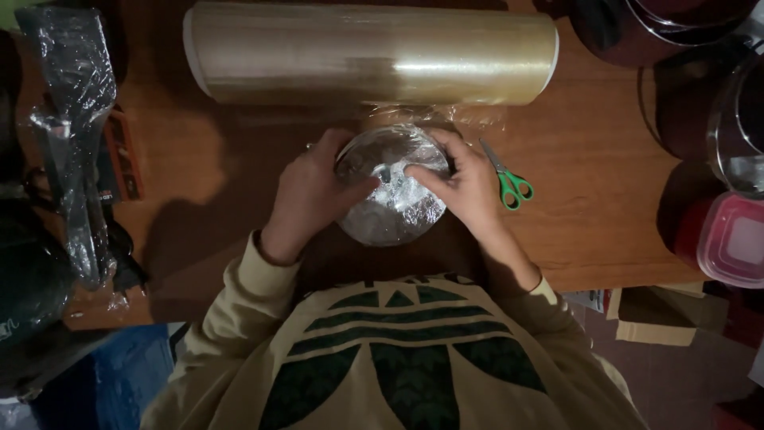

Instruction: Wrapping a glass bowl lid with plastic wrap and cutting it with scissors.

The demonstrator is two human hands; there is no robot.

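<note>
table (605,231): brown wood
bowl (391,191): foil-wrapped, table's middle
film roll (374,54): just behind bowl
scissors (509,181): green-handled, just right of bowl
red-lidded box (732,239): far right of bowl
wrapped spatula (76,143): far left of bowl
</note>
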